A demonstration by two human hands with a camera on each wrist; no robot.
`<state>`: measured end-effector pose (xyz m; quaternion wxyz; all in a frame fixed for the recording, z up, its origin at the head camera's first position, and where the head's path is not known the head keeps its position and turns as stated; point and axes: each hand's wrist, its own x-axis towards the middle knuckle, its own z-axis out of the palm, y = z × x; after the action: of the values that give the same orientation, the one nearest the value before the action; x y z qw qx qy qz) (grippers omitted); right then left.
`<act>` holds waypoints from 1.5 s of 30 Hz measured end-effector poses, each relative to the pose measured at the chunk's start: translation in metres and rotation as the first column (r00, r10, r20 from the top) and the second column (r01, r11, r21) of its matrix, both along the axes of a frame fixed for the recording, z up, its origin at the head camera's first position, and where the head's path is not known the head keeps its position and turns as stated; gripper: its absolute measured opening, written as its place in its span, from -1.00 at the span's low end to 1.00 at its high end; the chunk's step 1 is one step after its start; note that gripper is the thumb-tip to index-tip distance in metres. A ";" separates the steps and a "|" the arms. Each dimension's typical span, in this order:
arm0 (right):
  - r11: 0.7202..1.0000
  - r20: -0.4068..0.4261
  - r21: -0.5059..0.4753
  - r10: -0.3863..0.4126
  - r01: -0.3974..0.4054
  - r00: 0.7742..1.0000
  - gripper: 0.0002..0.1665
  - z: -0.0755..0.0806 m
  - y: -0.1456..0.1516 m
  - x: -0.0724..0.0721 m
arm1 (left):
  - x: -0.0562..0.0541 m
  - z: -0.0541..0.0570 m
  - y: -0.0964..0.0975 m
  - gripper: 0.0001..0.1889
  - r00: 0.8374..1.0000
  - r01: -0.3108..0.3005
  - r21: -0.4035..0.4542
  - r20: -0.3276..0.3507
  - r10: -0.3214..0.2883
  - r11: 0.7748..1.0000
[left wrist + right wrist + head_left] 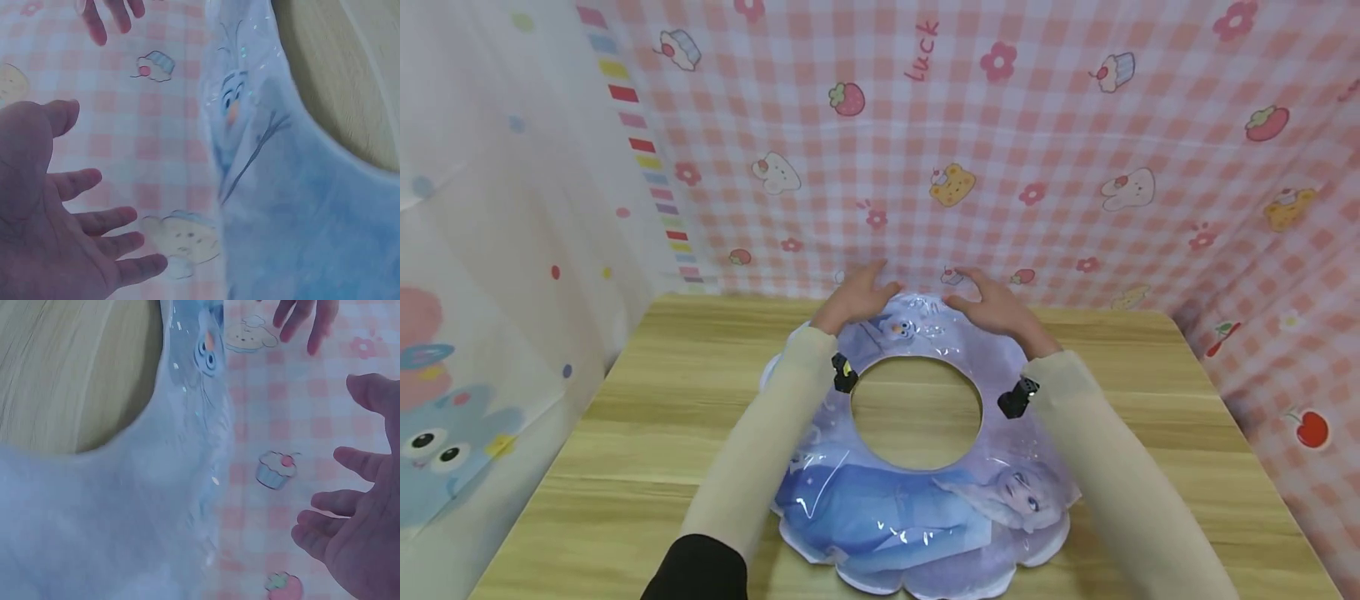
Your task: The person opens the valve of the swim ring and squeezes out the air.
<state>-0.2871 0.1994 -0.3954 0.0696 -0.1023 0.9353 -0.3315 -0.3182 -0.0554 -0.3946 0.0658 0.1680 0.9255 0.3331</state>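
An inflatable swim ring (pixel 887 517) lies flat on the wooden table (pixel 662 433), printed with a snowman at its far side and a figure in a blue dress at its near side. Wood shows through its round hole. My left hand (pixel 857 298) is over the far left rim of the ring, fingers spread and nothing in it. Across from it, my right hand (pixel 996 308) is likewise spread and holds nothing, over the far right rim. Both wrist views show bare palms beside the ring's scalloped edge.
A pink checked cloth (pixel 880 150) hangs as a wall right behind the table's far edge. Another checked cloth stands at the right, and a pale patterned cloth (pixel 497 250) at the left. Small black devices sit at both wrists, above the ring.
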 end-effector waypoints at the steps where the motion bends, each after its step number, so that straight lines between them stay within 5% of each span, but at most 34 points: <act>1: 1.000 0.003 0.013 0.006 -0.006 1.000 -0.11 0.002 0.004 0.002 | 0.003 0.003 -0.002 -0.27 1.000 0.013 -0.005 -0.004 -0.013 1.000; 8: 0.996 -0.055 0.062 0.074 -0.070 0.996 -0.12 0.012 0.029 0.024 | 0.013 0.012 -0.025 -0.24 0.988 0.118 -0.082 -0.086 -0.125 0.990; 18: 0.973 -0.068 0.137 0.196 -0.186 0.978 -0.13 -0.001 0.060 0.060 | 0.043 0.009 -0.072 -0.23 0.971 0.189 -0.140 -0.118 -0.206 0.972; 28: 0.951 -0.095 0.249 0.214 -0.185 0.972 -0.10 -0.040 0.083 0.105 | 0.090 -0.032 -0.115 -0.15 0.974 0.217 -0.236 -0.015 -0.227 0.947; 31: 0.942 -0.118 0.276 0.233 -0.194 0.965 -0.09 -0.053 0.085 0.112 | 0.100 -0.044 -0.120 -0.15 0.970 0.227 -0.244 -0.034 -0.242 0.943; 36: 0.925 -0.138 0.324 0.254 -0.198 0.957 -0.01 -0.066 0.082 0.118 | 0.108 -0.061 -0.120 -0.20 0.968 0.210 -0.263 -0.081 -0.239 0.942; 45: 0.894 -0.118 0.411 0.245 -0.178 0.962 0.13 -0.085 0.077 0.121 | 0.110 -0.082 -0.118 -0.18 0.981 0.173 -0.371 -0.017 -0.193 0.912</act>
<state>-0.1665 0.2765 -0.4806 0.0462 -0.2148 0.9686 -0.1160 -0.2085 -0.1732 -0.4763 0.1025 0.2472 0.9530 0.1419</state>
